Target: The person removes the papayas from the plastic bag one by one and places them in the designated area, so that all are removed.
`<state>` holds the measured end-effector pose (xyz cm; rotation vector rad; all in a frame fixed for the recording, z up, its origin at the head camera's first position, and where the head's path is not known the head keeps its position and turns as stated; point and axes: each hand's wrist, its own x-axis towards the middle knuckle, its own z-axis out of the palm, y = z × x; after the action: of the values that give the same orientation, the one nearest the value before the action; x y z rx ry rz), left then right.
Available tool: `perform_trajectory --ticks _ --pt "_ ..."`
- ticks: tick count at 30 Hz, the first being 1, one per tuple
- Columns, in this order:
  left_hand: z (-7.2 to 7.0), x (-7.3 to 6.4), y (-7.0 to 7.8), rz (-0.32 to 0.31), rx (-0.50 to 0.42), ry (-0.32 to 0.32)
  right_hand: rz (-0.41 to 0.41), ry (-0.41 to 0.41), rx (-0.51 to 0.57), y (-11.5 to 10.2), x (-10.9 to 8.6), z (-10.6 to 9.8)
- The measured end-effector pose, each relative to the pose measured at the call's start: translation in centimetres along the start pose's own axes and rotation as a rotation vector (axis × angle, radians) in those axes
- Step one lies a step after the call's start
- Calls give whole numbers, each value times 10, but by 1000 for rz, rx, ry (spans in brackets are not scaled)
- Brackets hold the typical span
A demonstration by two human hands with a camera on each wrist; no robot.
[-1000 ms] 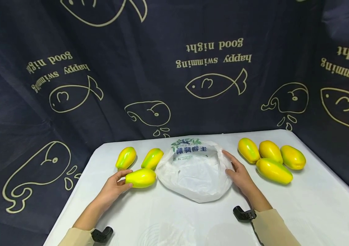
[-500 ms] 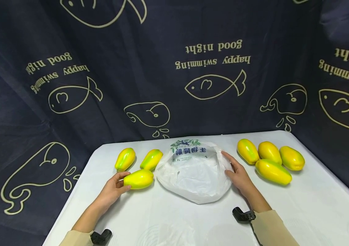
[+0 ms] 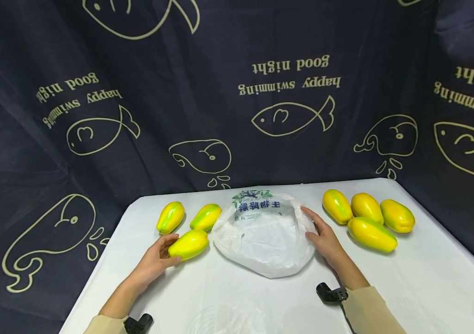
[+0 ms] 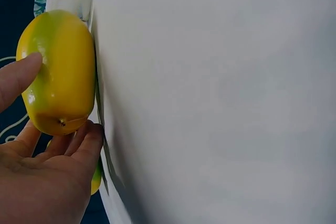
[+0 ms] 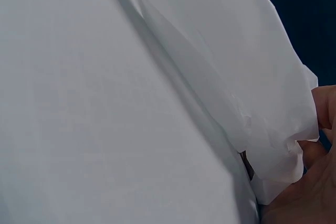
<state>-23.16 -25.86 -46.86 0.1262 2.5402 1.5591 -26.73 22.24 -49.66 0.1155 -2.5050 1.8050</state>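
My left hand point(image 3: 155, 260) holds a yellow-green papaya point(image 3: 189, 244) by its near end, left of a white plastic bag point(image 3: 226, 236). In the left wrist view the thumb lies on one side of this papaya point(image 4: 68, 77), with the fingers at its lower end. The bag stands with its mouth spread, printed green and blue on the far side. My right hand point(image 3: 326, 239) grips the bag's right rim. The right wrist view shows the bag's crumpled edge point(image 5: 275, 156) at the fingers, which are partly out of frame.
Two papayas lie behind the left hand, a left one point(image 3: 171, 217) and one beside the bag point(image 3: 206, 217). Several more, including a front papaya point(image 3: 372, 234), are grouped right of the right hand. A dark printed curtain point(image 3: 237, 93) hangs behind the white table point(image 3: 437, 287).
The papaya in my left hand has shifted slightly left and turned, its far end now pointing up and right. The right hand and the bag stay nearly in place.
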Motion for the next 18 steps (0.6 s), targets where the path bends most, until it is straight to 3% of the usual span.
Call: perform_trajectory --ticks 11,14,18 --pt "-1 -3 4 36 46 26 -33 -18 51 -6 -2 3" --pt "1 -5 9 88 141 74 -31 1 28 -5 -2 1" --pt "5 -5 23 187 354 205 -61 72 -66 -4 -4 -2"
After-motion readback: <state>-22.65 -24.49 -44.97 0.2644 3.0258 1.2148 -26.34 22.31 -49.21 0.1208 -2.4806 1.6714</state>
